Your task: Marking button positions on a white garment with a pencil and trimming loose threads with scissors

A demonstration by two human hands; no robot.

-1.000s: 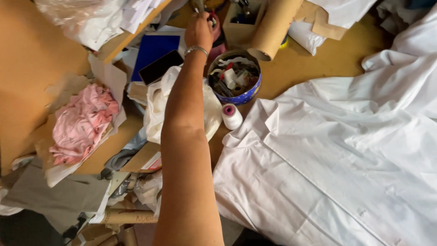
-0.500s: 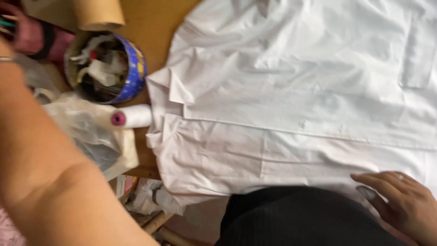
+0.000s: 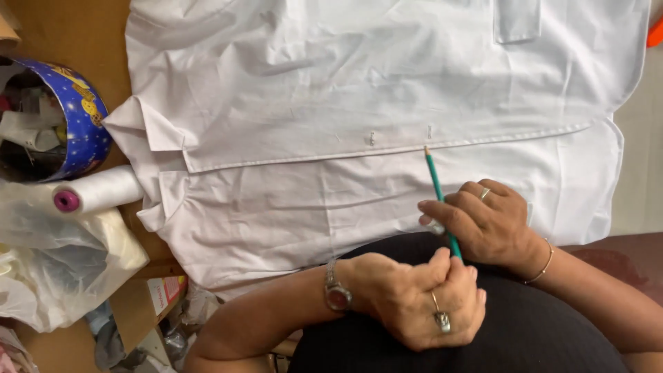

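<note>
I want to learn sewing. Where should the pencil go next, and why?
Probably a small nudge up, so the tip of the green pencil meets the placket edge of the white shirt by the buttonhole. The right hand grips it, the left hand steadies its end, and the tip sits just below that slit.

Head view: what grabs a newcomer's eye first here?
The white shirt spread flat over the wooden table fills most of the frame. At lower centre the right hand holds a green pencil with its tip at the shirt's front edge, and the left hand touches the pencil's lower end. At left sit a blue round tin of scraps and a white thread spool.
</note>
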